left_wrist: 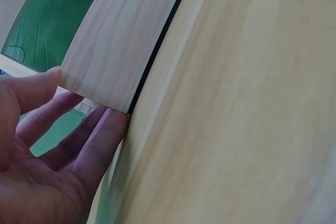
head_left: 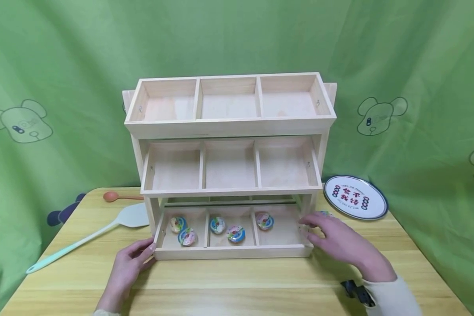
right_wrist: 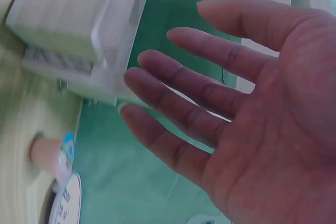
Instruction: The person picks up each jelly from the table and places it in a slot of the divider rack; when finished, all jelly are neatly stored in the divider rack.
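Note:
A tiered pale wooden organizer (head_left: 231,129) stands on the table. Its lowest tray (head_left: 237,253) holds several small jelly cups (head_left: 235,234) with printed lids: two in the left compartment, two in the middle, one in the right. At that tray's front left corner, my left hand (head_left: 128,265) touches the end with thumb and fingertips; the left wrist view shows them along the board's end (left_wrist: 110,45). Beside the tray's right end, my right hand (head_left: 339,239) has its fingers spread and relaxed, holding nothing. Another jelly cup (right_wrist: 47,155) stands on the table beyond it, partly hidden in the head view.
Left of the organizer lie a pale green spatula (head_left: 83,242) and an orange spoon (head_left: 112,196). An oval plate (head_left: 355,197) with red lettering is at the back right. The black strap (head_left: 357,293) hangs by the right sleeve. A green curtain (head_left: 426,52) hangs behind.

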### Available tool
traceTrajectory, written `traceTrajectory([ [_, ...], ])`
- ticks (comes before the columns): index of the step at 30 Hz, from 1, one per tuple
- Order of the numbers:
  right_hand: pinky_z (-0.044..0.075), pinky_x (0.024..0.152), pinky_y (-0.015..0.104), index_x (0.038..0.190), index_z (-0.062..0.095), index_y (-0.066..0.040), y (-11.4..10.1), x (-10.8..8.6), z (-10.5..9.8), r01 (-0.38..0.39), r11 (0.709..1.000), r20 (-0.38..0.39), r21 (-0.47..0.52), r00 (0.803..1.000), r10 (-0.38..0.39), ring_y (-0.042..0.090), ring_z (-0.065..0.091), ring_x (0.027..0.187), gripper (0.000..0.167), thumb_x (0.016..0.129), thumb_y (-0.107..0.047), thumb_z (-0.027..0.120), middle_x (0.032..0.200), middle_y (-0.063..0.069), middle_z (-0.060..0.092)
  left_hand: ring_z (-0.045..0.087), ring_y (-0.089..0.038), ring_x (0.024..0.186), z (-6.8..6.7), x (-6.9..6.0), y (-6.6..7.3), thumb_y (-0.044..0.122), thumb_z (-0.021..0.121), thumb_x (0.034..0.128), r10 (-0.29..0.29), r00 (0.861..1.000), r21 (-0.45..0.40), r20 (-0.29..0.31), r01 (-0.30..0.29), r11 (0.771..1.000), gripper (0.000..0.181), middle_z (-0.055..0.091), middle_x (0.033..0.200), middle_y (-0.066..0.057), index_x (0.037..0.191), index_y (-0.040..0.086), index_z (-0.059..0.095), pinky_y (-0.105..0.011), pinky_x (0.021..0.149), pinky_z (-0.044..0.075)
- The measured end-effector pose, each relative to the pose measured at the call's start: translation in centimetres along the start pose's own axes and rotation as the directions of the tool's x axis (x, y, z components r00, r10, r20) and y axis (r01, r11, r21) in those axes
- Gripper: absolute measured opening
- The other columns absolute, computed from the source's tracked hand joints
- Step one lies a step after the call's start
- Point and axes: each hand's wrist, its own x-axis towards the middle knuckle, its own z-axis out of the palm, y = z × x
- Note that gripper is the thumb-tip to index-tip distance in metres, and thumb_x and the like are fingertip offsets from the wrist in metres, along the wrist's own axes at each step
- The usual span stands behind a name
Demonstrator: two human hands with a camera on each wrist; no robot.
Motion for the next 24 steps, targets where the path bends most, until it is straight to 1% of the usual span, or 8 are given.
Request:
traceTrajectory([
  [6, 0.052, 0.092, 0.058, 0.123, 0.062, 0.001, 2.0, -0.8, -1.0, -0.003, 1.000, -0.030, 0.024, 1.000, 0.004, 0.036, 0.060, 0.106, 0.035, 0.093, -0.016, 0.069, 0.118, 0.015, 0.064, 0.062, -0.011, 0.099, 0.0, 0.1, 0.1, 0.004, 0.062, 0.0966, -0.009, 1.000, 0.000, -0.001, 0.009, 1.000, 0.040, 0.053, 0.129, -0.027, 0.131, -0.013, 0.053, -0.031, 0.091, 0.056],
  [10, 0.051, 0.092, 0.059, 0.120, 0.065, -0.003, 3.2, -1.3, -1.4, -0.013, 1.000, -0.036, 0.017, 0.999, 0.014, 0.037, 0.060, 0.106, 0.034, 0.092, -0.020, 0.070, 0.114, 0.013, 0.065, 0.062, -0.012, 0.099, 0.1, 0.2, 0.1, 0.004, 0.062, 0.0963, -0.009, 1.000, -0.001, -0.001, 0.009, 1.000, 0.040, 0.052, 0.130, -0.027, 0.131, -0.012, 0.053, -0.032, 0.091, 0.056],
  [14, 0.047, 0.095, 0.064, 0.120, 0.065, -0.002, 4.1, -1.6, -1.4, -0.030, 1.000, -0.050, 0.000, 0.998, 0.030, 0.043, 0.057, 0.109, 0.036, 0.090, -0.022, 0.072, 0.118, 0.019, 0.063, 0.062, -0.010, 0.097, 0.0, 0.1, 0.1, 0.004, 0.062, 0.0963, -0.007, 1.000, 0.003, -0.002, 0.007, 1.000, 0.039, 0.052, 0.130, -0.027, 0.131, -0.013, 0.053, -0.031, 0.091, 0.057],
  [17, 0.045, 0.095, 0.066, 0.123, 0.063, 0.000, 4.7, -1.6, -1.2, -0.053, 0.998, -0.051, -0.015, 0.997, 0.052, 0.046, 0.055, 0.110, 0.041, 0.089, -0.021, 0.073, 0.122, 0.024, 0.060, 0.062, -0.010, 0.097, 0.0, 0.1, 0.0, 0.003, 0.062, 0.0965, -0.006, 1.000, 0.003, -0.002, 0.006, 1.000, 0.039, 0.052, 0.130, -0.028, 0.131, -0.013, 0.052, -0.031, 0.091, 0.056],
  [20, 0.044, 0.095, 0.068, 0.124, 0.062, 0.001, 5.3, -1.5, -1.0, -0.073, 0.996, -0.055, -0.042, 0.996, 0.070, 0.048, 0.053, 0.112, 0.043, 0.089, -0.021, 0.073, 0.125, 0.027, 0.056, 0.062, -0.011, 0.098, 0.0, 0.1, 0.0, 0.003, 0.061, 0.0965, -0.006, 1.000, 0.001, -0.002, 0.006, 1.000, 0.039, 0.052, 0.130, -0.028, 0.131, -0.013, 0.052, -0.031, 0.091, 0.056],
  [24, 0.039, 0.098, 0.071, 0.126, 0.061, 0.002, 6.1, -1.1, -0.5, -0.090, 0.994, -0.073, -0.068, 0.994, 0.085, 0.051, 0.047, 0.116, 0.046, 0.087, -0.020, 0.074, 0.129, 0.030, 0.051, 0.062, -0.012, 0.098, 0.0, 0.1, -0.1, 0.003, 0.061, 0.0965, -0.008, 1.000, 0.004, -0.002, 0.008, 1.000, 0.039, 0.052, 0.130, -0.028, 0.131, -0.013, 0.052, -0.031, 0.091, 0.056],
])
